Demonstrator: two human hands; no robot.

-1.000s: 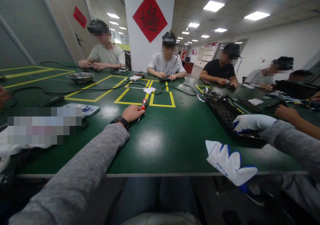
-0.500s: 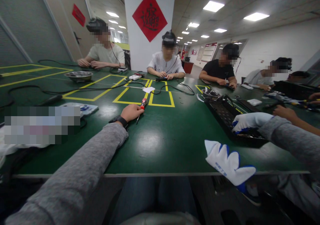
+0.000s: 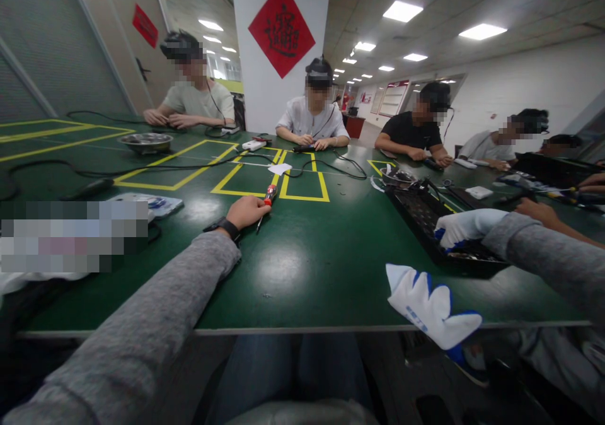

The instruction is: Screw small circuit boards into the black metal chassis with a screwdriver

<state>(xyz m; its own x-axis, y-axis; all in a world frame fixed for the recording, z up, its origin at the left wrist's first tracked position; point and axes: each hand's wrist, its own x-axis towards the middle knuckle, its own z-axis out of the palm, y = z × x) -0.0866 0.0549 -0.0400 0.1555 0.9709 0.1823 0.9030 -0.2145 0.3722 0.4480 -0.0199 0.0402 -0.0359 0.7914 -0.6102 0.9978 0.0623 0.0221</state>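
My left hand (image 3: 246,212), bare and with a dark band at the wrist, is closed on a screwdriver (image 3: 270,195) resting low over the green table. Its red handle points away from me and its thin dark shaft towards me. Over on the right, my right hand (image 3: 460,228) wears a white and blue work glove and reaches down into a long black tray (image 3: 410,223). Its fingers are curled among small parts in the tray; whatever they pinch is hidden. A loose white and blue glove (image 3: 431,305) lies at the table's front edge, partly overhanging it.
A metal bowl (image 3: 145,142) stands at the far left, another bowl (image 3: 397,176) behind the tray. Black cables (image 3: 189,171) cross the table between yellow tape outlines. A white paper scrap (image 3: 280,169) lies beyond the screwdriver. Several people sit around the table; a co-worker's forearm (image 3: 551,220) is near my right sleeve.
My right hand has shifted slightly left within the tray. My left hand keeps its hold on the screwdriver. The whole view has moved a little.
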